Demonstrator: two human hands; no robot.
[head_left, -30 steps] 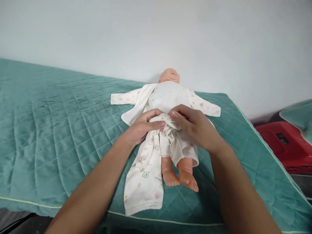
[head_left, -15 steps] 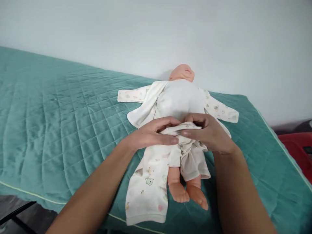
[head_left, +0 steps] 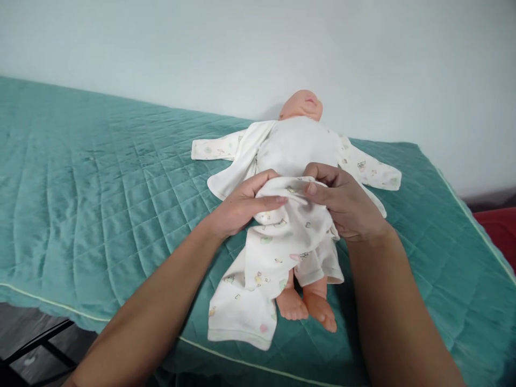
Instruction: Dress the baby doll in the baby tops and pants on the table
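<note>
A baby doll (head_left: 301, 105) lies on its back, its head toward the wall and its bare feet toward me. White printed baby pants (head_left: 282, 236) are bunched over its legs, with one loose leg spread flat to the left. My left hand (head_left: 245, 207) pinches the left side of the pants' top edge between thumb and fingers. On the right side of that edge, my right hand (head_left: 342, 199) grips the cloth, thumb on top. Spread open around the doll's white-covered torso is a printed white jacket (head_left: 231, 174), sleeves out to both sides.
A green quilted cover (head_left: 100, 209) lies under everything, its piped front edge near me. Behind the doll rises a white wall (head_left: 181, 48). Something red (head_left: 497, 228) stands beyond the right edge, and a black metal frame (head_left: 40, 344) shows at lower left.
Both hands have raised the pants' top edge and spread it wider, so the printed cloth now drapes over more of the doll's legs. The view has shifted slightly.
</note>
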